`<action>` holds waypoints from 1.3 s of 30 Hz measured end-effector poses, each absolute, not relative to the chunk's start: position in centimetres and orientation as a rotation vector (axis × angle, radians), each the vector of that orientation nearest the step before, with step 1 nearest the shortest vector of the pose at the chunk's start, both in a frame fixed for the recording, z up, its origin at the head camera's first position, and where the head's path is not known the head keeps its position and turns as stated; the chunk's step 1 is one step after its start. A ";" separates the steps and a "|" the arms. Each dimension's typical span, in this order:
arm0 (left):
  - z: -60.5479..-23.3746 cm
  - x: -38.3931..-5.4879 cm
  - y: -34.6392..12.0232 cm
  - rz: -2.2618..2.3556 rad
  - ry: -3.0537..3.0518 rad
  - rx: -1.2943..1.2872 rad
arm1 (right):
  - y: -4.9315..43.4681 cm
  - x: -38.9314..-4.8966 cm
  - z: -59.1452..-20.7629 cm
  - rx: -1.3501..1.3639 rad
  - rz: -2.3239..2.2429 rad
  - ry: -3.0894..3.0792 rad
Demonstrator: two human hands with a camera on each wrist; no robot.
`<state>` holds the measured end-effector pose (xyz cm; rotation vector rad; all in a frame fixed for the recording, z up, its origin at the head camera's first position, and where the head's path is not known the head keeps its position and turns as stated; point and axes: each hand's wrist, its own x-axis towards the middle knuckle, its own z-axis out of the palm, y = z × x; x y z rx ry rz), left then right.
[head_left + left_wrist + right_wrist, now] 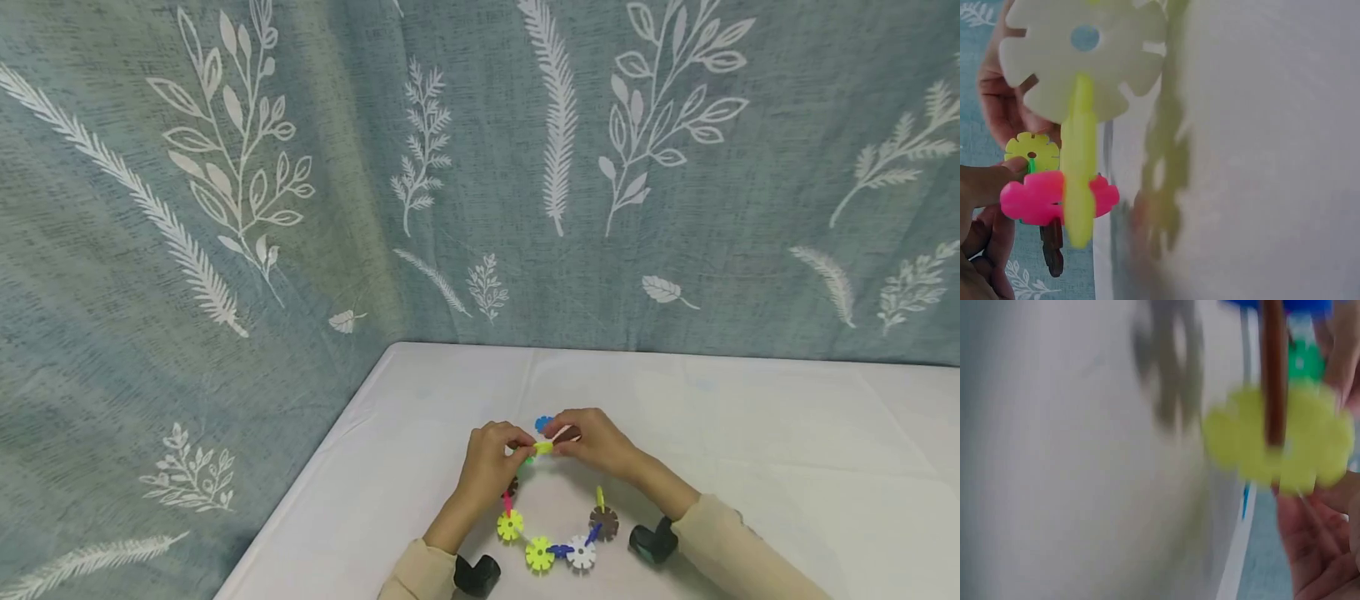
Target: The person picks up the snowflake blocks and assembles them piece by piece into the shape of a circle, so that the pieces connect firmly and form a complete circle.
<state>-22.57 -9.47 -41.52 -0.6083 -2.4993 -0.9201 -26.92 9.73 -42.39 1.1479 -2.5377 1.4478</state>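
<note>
A curved chain of slotted plastic flower discs stands on the white table. In the head view my left hand [487, 462] pinches a yellow disc [543, 447] at the chain's far left end, by a green disc [529, 460]. My right hand [596, 442] meets it from the other side, a brown disc [567, 434] between thumb and fingers. The left wrist view shows the left thumb [1016, 164] against the yellow disc [1029, 147], behind a pink disc [1034, 199]. Low in the right wrist view are the right fingers [1310, 544]; what they grip is largely hidden there.
A loose blue disc [543, 423] lies behind the hands. Nearer the body, the chain runs through a yellow disc [539, 553], a white disc [581, 552] and a brown disc [603, 523]. Black devices [477, 575] sit at both wrists. A leaf-patterned curtain [480, 167] hangs behind the table.
</note>
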 end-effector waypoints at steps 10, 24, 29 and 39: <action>-41.8 -22.3 -9.5 -0.997 -2.514 -0.527 | 10.2 -30.1 -42.7 0.889 1.137 -2.846; -41.9 -22.5 -9.6 -1.030 -2.529 -0.455 | 10.2 -29.7 -42.8 0.748 1.198 -2.856; -41.9 -22.7 -9.6 -1.022 -2.511 -0.441 | 10.8 -29.0 -42.2 0.752 1.556 -2.822; -42.0 -22.8 -9.3 -1.030 -2.489 -0.440 | 10.8 -28.0 -40.9 0.665 1.953 -2.769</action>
